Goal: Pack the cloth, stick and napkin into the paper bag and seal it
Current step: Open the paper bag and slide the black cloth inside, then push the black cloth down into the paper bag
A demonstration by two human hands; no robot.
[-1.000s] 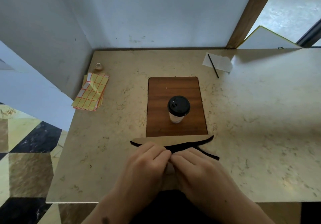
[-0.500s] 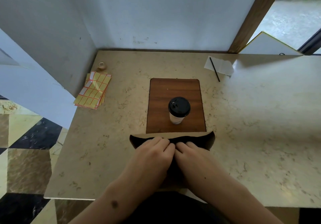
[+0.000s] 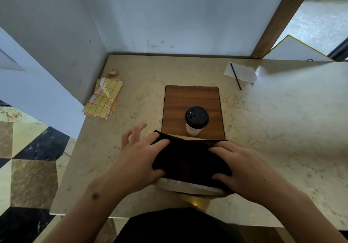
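Two things crowd the paper bag (image 3: 190,159): cup (image 3: 196,120) and board (image 3: 192,107) just behind.

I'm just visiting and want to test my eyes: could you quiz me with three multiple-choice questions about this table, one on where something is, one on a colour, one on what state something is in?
1. Where does the coffee cup stand?
A. On the wooden board
B. On the yellow label sheets
C. On the white napkin

2. What colour is the cup's lid?
A. White
B. Black
C. Red

3. What is the state of the thin black stick?
A. Held in the left hand
B. Tucked inside the paper bag
C. Lying across the napkin, untouched

Answers:
1. A: the cup sits at the near end of the brown board.
2. B: the lid is plainly black above a pale cup.
3. C: the stick rests on the napkin at the far right, while the left hand and right hand spread the paper bag open.
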